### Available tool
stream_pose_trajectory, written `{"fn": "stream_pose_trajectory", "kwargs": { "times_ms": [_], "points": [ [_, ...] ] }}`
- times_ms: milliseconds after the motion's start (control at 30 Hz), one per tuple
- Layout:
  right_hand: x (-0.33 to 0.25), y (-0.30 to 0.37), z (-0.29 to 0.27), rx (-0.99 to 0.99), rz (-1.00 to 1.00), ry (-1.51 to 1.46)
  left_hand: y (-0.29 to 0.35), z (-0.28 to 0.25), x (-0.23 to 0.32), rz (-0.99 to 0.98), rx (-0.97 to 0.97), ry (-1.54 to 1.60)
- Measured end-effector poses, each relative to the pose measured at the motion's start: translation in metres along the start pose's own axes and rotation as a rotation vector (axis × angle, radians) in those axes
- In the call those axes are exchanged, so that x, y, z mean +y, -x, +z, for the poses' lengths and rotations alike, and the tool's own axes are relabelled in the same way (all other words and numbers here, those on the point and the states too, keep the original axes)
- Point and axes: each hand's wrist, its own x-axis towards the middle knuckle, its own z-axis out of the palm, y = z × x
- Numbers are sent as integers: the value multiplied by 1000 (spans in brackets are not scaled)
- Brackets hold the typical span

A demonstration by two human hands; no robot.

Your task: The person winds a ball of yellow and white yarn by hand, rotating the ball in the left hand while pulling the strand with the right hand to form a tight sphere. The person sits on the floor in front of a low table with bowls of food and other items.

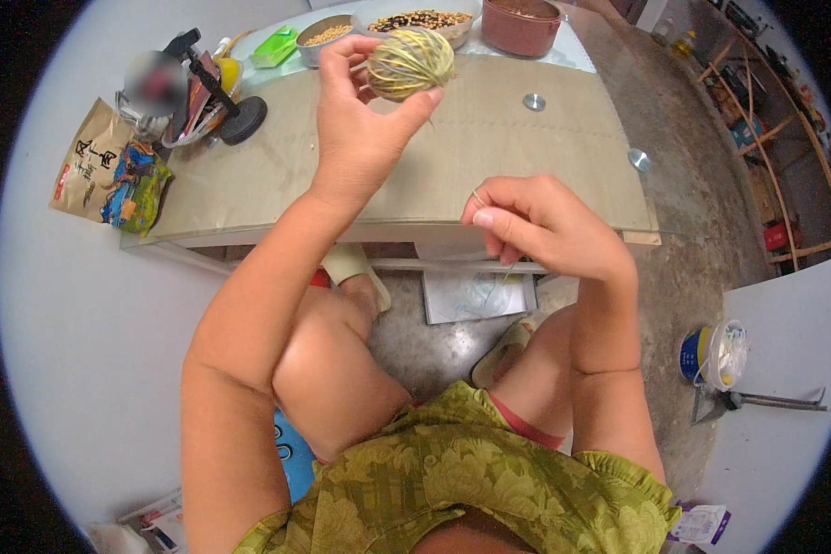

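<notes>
My left hand (365, 134) is raised over the far part of the table, its fingers and thumb curled round a ball of yarn (411, 65) wound in yellow-green and grey strands. Lower and to the right, my right hand (545, 226) hangs by the table's front edge. Its thumb and index finger are pinched together, and a thin pale strand (476, 197) shows at the index fingertip. Whether that strand runs up to the ball cannot be made out.
Along the back of the glass-topped table (489, 129) stand a green tray (275, 46), a metal bowl of kernels (325, 37), a wide bowl of mixed kernels (415, 20) and a reddish pot (520, 28). Snack bags (111, 171) and a black stand (242, 120) are at left.
</notes>
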Motion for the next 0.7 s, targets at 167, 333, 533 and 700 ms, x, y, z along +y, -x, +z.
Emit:
{"fn": "stream_pose_trajectory", "kwargs": {
  "times_ms": [167, 333, 533, 700],
  "points": [
    [-18, 16, 1, -30, -90, -71, 6, -4, -14, -97, -260, -255],
    [-23, 29, -13, 265, -144, -235, 10, -2, -1, -522, -862, 202],
    [-4, 19, -33, 451, -164, -250, 16, -1, 23, -757, -1087, 733],
    [8, 10, -34, 417, -162, -172, 16, 2, 36, -653, -834, 786]
  ]
}}
